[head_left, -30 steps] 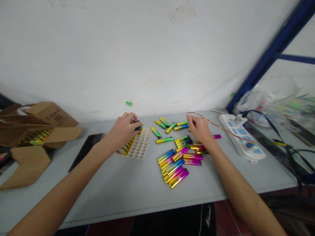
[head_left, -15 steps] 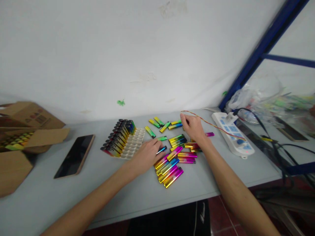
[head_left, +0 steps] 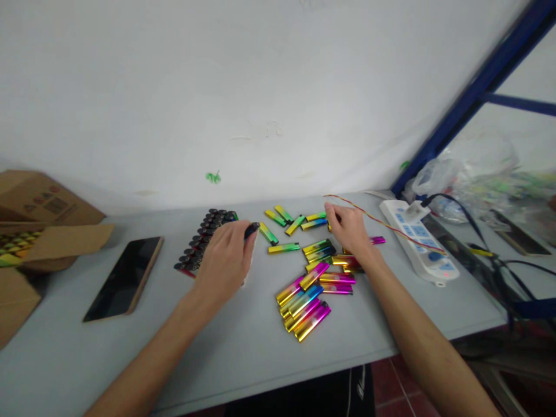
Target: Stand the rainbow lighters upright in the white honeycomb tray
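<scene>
Nearest to me, below the table edge, I see the person's dark trousers (head_left: 299, 394) with white lettering on one leg. On the grey table (head_left: 226, 370), near its front edge, lies a pile of loose lighters (head_left: 304, 301), shiny in gold, pink and blue, some lying across the others. To the left of them, well apart, a dark phone (head_left: 124, 281) lies flat beside an open cardboard box (head_left: 65, 246). A little farther, the left hand (head_left: 228, 252) pinches one lighter (head_left: 251, 230) between thumb and fingers; its black top shows, while its body is hidden by the hand. This hand is above a pale tray (head_left: 251, 262), of which only a narrow edge is visible, and just beside it many black-topped lighters (head_left: 206, 234) stand upright in rows. The right hand (head_left: 346, 229) is curled near the scattered lighters; I cannot tell if its fingers press on something. Close by it passes a thin red and yellow wire (head_left: 369, 214), reaching over a white power strip (head_left: 419, 240). Farther are yellow-green lighters (head_left: 282, 248), lying flat, and behind everything the white wall (head_left: 260, 104).
</scene>
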`<state>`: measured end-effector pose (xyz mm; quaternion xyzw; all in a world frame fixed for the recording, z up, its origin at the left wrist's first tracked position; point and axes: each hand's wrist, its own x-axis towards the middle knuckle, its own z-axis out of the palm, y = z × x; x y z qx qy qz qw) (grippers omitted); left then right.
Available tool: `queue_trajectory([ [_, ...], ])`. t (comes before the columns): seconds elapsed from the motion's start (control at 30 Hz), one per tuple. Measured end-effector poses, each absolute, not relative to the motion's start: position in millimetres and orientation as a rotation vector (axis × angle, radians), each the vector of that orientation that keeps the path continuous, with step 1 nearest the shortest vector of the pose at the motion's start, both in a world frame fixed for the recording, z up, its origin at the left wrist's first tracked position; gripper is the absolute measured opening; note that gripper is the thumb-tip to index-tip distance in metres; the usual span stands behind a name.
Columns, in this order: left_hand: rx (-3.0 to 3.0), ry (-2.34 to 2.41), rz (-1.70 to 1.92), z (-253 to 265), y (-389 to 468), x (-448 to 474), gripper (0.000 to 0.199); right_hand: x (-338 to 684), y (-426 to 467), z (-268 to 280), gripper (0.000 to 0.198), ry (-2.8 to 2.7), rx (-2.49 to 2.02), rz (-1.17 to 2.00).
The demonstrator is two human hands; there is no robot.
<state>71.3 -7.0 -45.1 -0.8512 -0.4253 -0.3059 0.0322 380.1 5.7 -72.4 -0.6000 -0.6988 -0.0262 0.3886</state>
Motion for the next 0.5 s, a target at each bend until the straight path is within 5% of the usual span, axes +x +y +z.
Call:
queue_trajectory([
  [0.27,-2.534,-1.494,-0.912,-37.6,-4.2,67.0,0.020,379.7,4.7,-70.2,0.060,-1.766,-1.541,-0.102],
  [0.5,-2.831,-1.678,-1.595,-38.7,-14.7,80.1,0.018,378.3,4.1,-68.1,0.060,-1.776,-1.529,-0.080],
])
